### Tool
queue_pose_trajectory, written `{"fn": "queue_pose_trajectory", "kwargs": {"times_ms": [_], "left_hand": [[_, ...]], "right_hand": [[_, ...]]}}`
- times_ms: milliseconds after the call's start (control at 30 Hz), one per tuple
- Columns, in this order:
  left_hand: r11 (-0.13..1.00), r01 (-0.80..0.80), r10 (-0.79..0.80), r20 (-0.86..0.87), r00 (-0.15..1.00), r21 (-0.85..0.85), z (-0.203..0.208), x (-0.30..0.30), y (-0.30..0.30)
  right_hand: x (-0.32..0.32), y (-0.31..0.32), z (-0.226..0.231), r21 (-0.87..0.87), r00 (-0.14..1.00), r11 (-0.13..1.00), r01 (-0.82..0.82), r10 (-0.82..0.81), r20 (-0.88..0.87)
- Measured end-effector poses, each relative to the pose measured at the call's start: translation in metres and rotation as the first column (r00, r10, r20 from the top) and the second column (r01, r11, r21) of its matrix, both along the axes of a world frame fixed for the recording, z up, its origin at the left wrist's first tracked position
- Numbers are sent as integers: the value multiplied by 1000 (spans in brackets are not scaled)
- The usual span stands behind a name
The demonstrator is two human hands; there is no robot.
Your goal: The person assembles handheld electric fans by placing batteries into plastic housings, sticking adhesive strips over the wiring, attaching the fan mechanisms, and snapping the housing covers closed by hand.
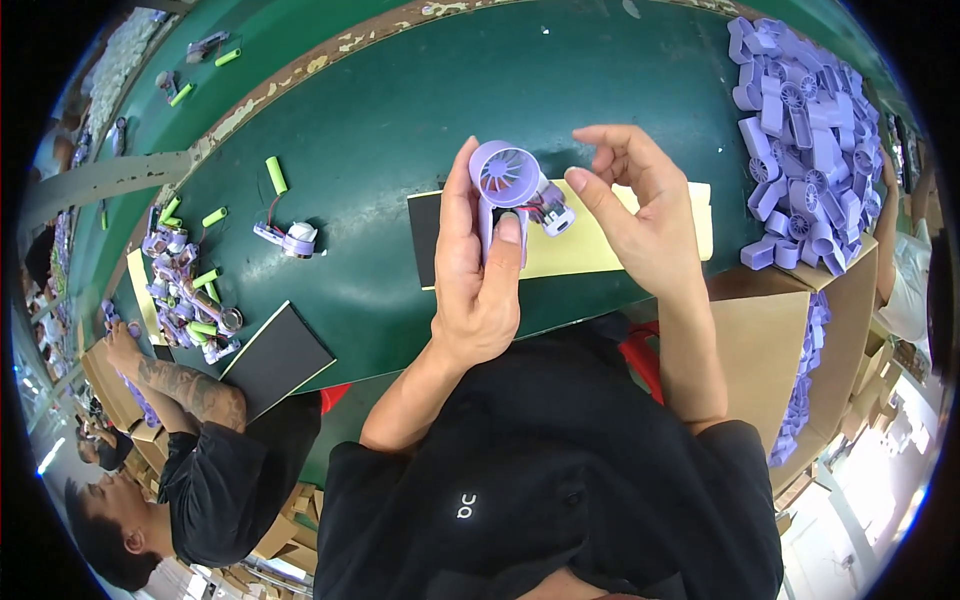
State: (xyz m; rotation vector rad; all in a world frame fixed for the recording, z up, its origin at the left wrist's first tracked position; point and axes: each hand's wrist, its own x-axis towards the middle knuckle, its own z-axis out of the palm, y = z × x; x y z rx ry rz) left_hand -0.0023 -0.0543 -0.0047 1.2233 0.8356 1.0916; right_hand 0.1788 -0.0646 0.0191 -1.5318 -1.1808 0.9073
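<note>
A purple handheld-fan housing (pixel 503 176) with a round, spoked head is gripped in my left hand (pixel 468 290), its thumb pressed on the handle part. From the housing's right side stick out wires and a small pale part (pixel 558 217). My right hand (pixel 650 220) is just right of it, thumb and fingers apart, holding nothing. Below both hands lies a pad with a yellow face (pixel 610 243) and a black section (pixel 422 238) at its left. Farther left on the green table (pixel 400 120) lie a wired motor assembly (pixel 297 239) and a light-green battery cell (pixel 276 175).
Purple housings (pixel 805 140) are heaped at the right, above an open cardboard box (pixel 765 325) holding more. At the left, wired assemblies and green cells (pixel 190 280) are piled near a black pad (pixel 280 355). A co-worker with a tattooed arm (pixel 195 385) sits there.
</note>
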Motion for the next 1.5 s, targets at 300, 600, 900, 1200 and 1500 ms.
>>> {"fn": "queue_pose_trajectory", "kwargs": {"times_ms": [300, 600, 900, 1200, 1500], "left_hand": [[977, 19, 10, 134, 991, -213, 21, -6, -2], [969, 43, -2, 167, 986, -243, 12, -9, 14], [861, 239, -61, 376, 925, -449, -2, -29, 24], [864, 138, 17, 303, 953, -485, 2, -18, 20], [908, 115, -40, 190, 981, -402, 7, -14, 20]], "right_hand": [[-2, -8, -18, -377, 961, 909, -175, 75, -265], [-11, -5, -25, -169, 669, 978, -125, -43, -742], [0, -2, -11, -26, 831, 997, -70, 44, -555], [7, -1, -14, -51, 834, 997, -55, 17, -551], [-4, -4, 7, 24, 863, 1000, -1, 13, -504]]}}
